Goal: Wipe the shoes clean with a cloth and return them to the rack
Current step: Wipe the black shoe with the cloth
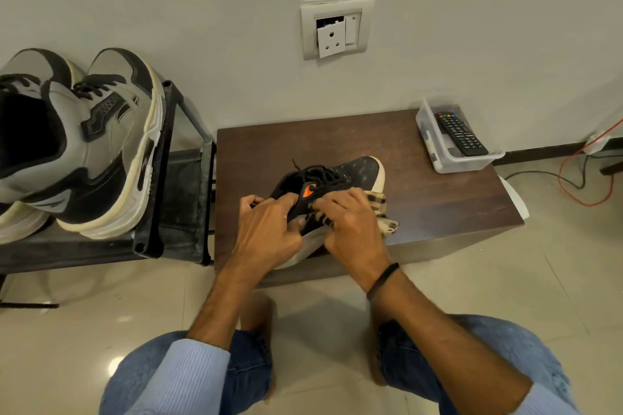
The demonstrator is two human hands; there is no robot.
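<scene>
Pressing striped cloth (379,204) on orange-logo shoe (357,173)

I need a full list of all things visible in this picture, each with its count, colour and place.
Low black sneaker with orange logo: one, white toe, on the table.
Striped fabric cloth: one, beige-brown, against that sneaker.
Chunky lace-up sneakers: two, grey-black, on the rack.
Metal shoe rack: one, black, left of table.
Low wooden table: one, dark brown, by the wall.
Clear plastic box: one, table's far right corner.
Remote control: one, black, in the box.
Wall socket plate: one, white, above the table.
Floor cables: at least two, red and black, far right.
Left hand: grips the sneaker's collar.
Right hand: holds the cloth on it.
</scene>
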